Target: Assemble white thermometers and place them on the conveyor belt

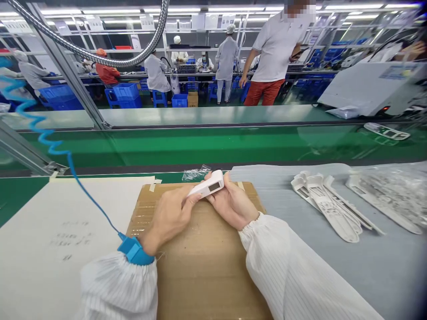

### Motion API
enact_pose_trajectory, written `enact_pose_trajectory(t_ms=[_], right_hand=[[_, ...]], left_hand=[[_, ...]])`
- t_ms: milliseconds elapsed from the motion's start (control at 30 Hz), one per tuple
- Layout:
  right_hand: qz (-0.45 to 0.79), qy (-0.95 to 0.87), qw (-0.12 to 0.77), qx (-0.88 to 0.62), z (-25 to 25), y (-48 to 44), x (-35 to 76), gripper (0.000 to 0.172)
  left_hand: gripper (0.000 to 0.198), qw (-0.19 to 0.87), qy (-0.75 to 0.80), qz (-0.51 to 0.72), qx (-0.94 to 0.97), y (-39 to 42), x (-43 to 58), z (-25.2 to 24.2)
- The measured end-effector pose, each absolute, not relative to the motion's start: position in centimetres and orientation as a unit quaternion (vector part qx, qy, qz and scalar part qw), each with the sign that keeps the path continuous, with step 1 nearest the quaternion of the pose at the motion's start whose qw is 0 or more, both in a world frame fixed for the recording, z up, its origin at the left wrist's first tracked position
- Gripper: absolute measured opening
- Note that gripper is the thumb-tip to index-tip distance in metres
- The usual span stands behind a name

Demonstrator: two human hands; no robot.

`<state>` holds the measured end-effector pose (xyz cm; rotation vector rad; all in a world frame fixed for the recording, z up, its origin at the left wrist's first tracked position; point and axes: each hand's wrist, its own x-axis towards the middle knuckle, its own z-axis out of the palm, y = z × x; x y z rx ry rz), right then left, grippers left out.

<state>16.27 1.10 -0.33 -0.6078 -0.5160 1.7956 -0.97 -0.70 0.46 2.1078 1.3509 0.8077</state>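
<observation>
Both my hands hold a small white plastic housing [209, 186] with a dark rectangular window, just above a brown cardboard sheet [196, 262]. My left hand [170, 215] pinches its near end with thumb and fingers closed. My right hand [230, 202] wraps its far end, fingers curled round it. A blue wrist strap [135, 250] with a coiled blue cord [50, 142] sits on my left wrist. Both arms wear white sleeves.
Several white plastic shells [328, 202] lie stacked on grey foam [367, 266] to the right, beside parts in clear bags [393, 195]. A small clear bag [195, 173] lies past the cardboard. White paper [50, 240] covers the left. A green conveyor belt [213, 144] runs beyond; several people work behind it.
</observation>
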Motion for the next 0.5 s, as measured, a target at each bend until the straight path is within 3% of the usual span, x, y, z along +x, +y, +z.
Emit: enact_pose_trajectory(t_ms=[133, 200, 267, 333, 500], right_hand=[[0.744, -0.246, 0.538, -0.311, -0.9, 1.0, 16.1, 0.023], [0.733, -0.234, 0.541, -0.34, -1.1, 1.0, 16.1, 0.023], [0.729, -0.228, 0.545, -0.346, -1.1, 1.1, 16.1, 0.026], [0.73, -0.225, 0.548, -0.34, -1.2, 1.2, 16.1, 0.03], [0.734, -0.21, 0.552, -0.335, -1.2, 1.3, 16.1, 0.038]], left_hand=[[0.042, 0.349, 0.587, 0.371, 0.63, 0.8, -2.4, 0.8], [0.048, 0.266, 0.663, 0.421, 0.558, 2.9, -4.3, 1.5], [0.045, 0.144, 0.748, 0.335, 0.554, 5.8, -6.8, 2.7], [0.031, 0.132, 0.776, 0.231, 0.573, 9.0, -9.2, 4.2], [0.014, 0.111, 0.79, 0.251, 0.548, 15.1, -12.9, 5.7]])
